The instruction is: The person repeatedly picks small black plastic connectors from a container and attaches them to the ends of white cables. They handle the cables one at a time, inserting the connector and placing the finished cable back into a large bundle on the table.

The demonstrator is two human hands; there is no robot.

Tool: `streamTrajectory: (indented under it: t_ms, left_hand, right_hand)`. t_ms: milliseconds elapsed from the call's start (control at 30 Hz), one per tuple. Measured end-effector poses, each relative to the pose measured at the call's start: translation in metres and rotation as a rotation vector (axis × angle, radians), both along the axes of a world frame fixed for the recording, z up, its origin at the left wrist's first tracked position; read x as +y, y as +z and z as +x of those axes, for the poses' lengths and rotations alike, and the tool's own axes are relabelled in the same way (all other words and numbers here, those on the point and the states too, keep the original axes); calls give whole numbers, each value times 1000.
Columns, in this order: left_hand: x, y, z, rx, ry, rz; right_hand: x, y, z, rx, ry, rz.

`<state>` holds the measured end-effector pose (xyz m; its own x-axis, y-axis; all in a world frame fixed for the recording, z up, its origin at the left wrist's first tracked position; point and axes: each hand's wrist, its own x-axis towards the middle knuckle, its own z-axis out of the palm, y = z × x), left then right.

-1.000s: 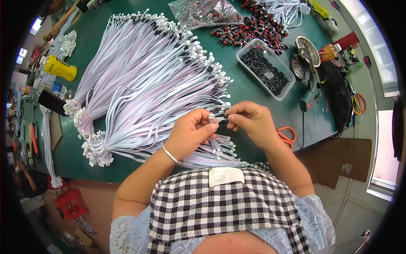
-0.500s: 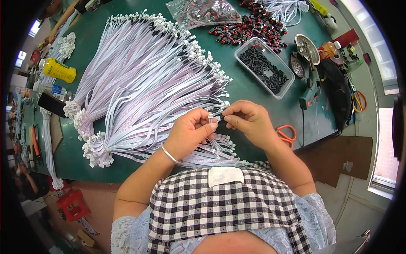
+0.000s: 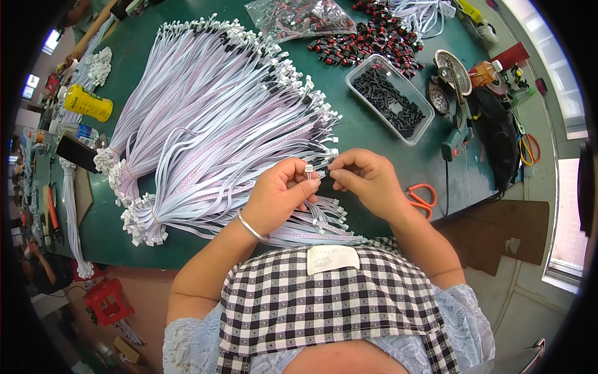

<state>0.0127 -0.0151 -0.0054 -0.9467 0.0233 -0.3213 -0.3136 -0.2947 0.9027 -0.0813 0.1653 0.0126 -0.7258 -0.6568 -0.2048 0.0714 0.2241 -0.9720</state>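
Observation:
Between thumb and fingers of my left hand (image 3: 285,190) is the end of a cable, its small white connector (image 3: 309,168) sticking up above the thumb. My right hand (image 3: 364,177) is pinched just to its right, with a small dark piece (image 3: 328,171) partly showing at the fingertips; the fingers hide most of it. A thick fan of white and pinkish ribbon cables (image 3: 205,112) lies beyond and left of my hands, tied in bundles at the left. White connectors and some black sleeves cover its right ends. Loose cable ends also lie below my left hand.
A clear plastic box (image 3: 411,142) of small black pieces stands beyond my right hand. Behind it are a heap of red-and-black parts (image 3: 374,43) and a plastic bag (image 3: 299,19). Orange-handled scissors (image 3: 423,197) lie right of my right wrist. A corded green tool (image 3: 458,134) rests farther right.
Hardly anything differs. The white connector in my left hand has shifted very slightly left, and my right hand keeps its pinch close beside it.

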Motion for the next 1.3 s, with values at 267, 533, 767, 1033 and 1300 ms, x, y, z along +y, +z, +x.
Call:
streamTrajectory:
  t_ms: [267, 533, 767, 1033, 1300]
  left_hand:
    - [1, 0, 0, -2, -2, -22]
    - [3, 0, 0, 11, -23, -123]
    - [4, 3, -1, 48, -45, -190]
    - [-1, -4, 3, 107, -30, -140]
    - [4, 7, 1, 239, 20, -510]
  right_hand:
    - [-1, 1, -1, 113, 35, -14]
    - [0, -1, 1, 434, 61, -45]
    - [0, -2, 6, 396, 71, -57]
    - [5, -5, 2, 317, 105, -33]
    - [-1, 2, 4, 387, 145, 11]
